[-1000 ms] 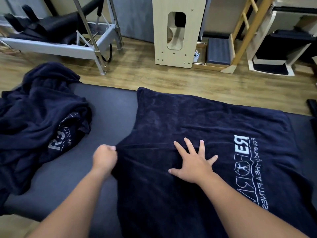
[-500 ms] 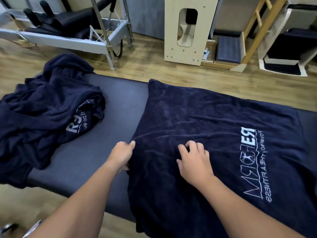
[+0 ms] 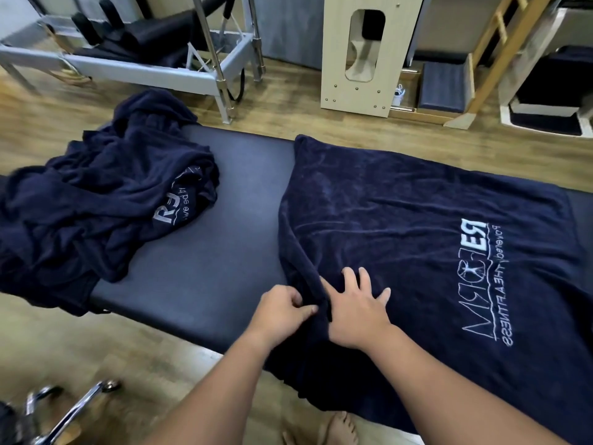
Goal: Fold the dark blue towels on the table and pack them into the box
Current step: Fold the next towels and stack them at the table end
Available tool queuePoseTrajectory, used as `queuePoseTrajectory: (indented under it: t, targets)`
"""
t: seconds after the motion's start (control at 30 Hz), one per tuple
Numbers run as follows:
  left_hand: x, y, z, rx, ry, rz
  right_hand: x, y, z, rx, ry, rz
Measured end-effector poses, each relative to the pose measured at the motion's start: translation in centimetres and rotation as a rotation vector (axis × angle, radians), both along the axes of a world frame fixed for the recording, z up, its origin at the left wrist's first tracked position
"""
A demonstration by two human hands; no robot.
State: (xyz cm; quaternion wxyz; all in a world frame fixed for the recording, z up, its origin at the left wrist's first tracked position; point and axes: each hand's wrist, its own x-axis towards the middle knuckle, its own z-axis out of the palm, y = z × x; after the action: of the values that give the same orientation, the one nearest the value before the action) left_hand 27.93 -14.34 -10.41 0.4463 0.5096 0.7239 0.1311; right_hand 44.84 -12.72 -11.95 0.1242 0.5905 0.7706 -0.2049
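A dark blue towel point(image 3: 401, 220) with a white logo lies spread flat over the right part of the black padded table point(image 3: 205, 252). My left hand point(image 3: 282, 311) pinches the towel's left edge near the table's front, where the cloth is bunched into a ridge. My right hand point(image 3: 356, 308) rests on the towel just right of that ridge, fingers spread and touching the cloth. A heap of crumpled dark blue towels point(image 3: 96, 203) sits on the table's left end and hangs over its side. No box is in sight.
Beyond the table stand a metal exercise frame point(image 3: 154, 69), a pale wooden unit point(image 3: 362, 53) and a wooden ladder-like piece point(image 3: 491, 56) on the wooden floor. A chrome chair base point(image 3: 64, 409) is at bottom left. My bare foot point(image 3: 337, 428) shows below the towel.
Both hands have moved back toward the table's front edge. My left hand now pinches the towel's edge and has lifted it into a ridge. My right hand has come in against that ridge.
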Motion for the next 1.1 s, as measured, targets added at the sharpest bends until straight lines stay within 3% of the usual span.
queuePoseTrajectory:
  t: [0.1, 0.2, 0.3, 0.4, 0.57, 0.67, 0.87, 0.93, 1.03, 1.1]
  targets:
    - [0.6, -0.2, -0.9, 0.138, 0.136, 0.028, 0.0, 0.0, 0.0, -0.034, 0.018, -0.019]
    - [-1.5, -0.7, -1.3, 0.104, 0.123, 0.095, 0.3, 0.4, 0.8, -0.094, 0.018, -0.018]
    - [-6.4, -2.1, -1.2, 0.043, 0.074, 0.308, 0.7, 0.2, 1.3, -0.142, 0.019, -0.035]
    - [-12.6, -3.9, -1.1, 0.105, 0.134, 0.488, 1.1, -0.3, 1.3, -0.146, -0.009, -0.037]
    - [-13.1, -6.4, -0.4, 0.056, 0.115, 0.332, 0.2, -2.6, 1.1, -0.093, -0.048, -0.05]
    - [-11.2, -7.9, -0.9, 0.047, 0.344, 0.126, -0.5, -5.4, 0.8, -0.025, -0.021, 0.003]
    - [-10.3, -7.7, -1.1, 0.04, 0.421, 0.219, -1.0, -10.4, -0.5, 0.011, -0.036, 0.226]
    - [-10.9, -7.4, -0.8, 0.073, 0.341, 0.241, -0.1, -10.8, -0.7, 0.032, -0.012, 0.19]
    - [-12.5, -7.7, -0.2, 0.143, 0.022, 0.359, 1.4, -11.0, -1.0, 0.072, -0.042, -0.077]
    - [-13.7, -8.2, -0.3, 0.139, 0.032, 0.321, 2.4, -11.6, -1.1, 0.053, -0.075, -0.237]
